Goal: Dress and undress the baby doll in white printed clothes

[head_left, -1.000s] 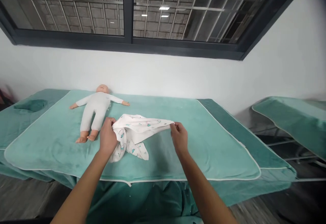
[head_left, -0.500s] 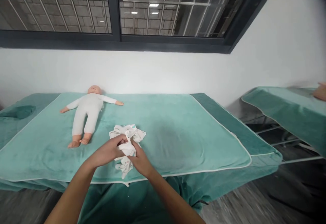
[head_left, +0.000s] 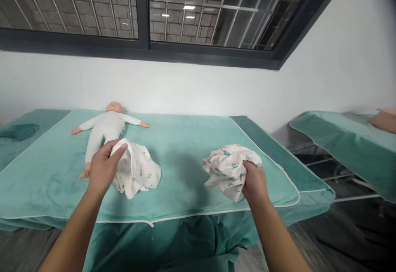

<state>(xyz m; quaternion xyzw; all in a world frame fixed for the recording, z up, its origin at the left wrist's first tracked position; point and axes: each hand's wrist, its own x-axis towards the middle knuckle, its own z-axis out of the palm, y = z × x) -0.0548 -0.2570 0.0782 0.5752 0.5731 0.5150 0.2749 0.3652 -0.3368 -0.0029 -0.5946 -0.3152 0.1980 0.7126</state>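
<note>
My left hand (head_left: 107, 162) pinches the edge of a crumpled white printed cloth (head_left: 139, 173), thumb on top. The cloth hangs in loose folds to the right of that hand, and small green motifs show on it. Well to the right, my right hand (head_left: 255, 181) grips a second bunched white printed cloth (head_left: 230, 171) with similar figures. A gap separates the two pieces, which look like baby clothing, though their exact shape is lost in the folds. Behind my left hand lies a baby doll (head_left: 109, 123) on its back in a white suit; my hand and the cloth partly cover its legs.
A light green mat (head_left: 182, 136) with white piping covers the padded table (head_left: 262, 136). A dark green cushion (head_left: 18, 132) is at the far left. Another green-covered table (head_left: 340, 140) stands at the right, with a skin-coloured object (head_left: 385, 119) on it. The wall and barred window (head_left: 142, 16) rise behind.
My hands first came together over the bunched white cloth, then moved widely apart. Each now holds a separate printed piece. The doll has stayed on the mat, and the view has shifted.
</note>
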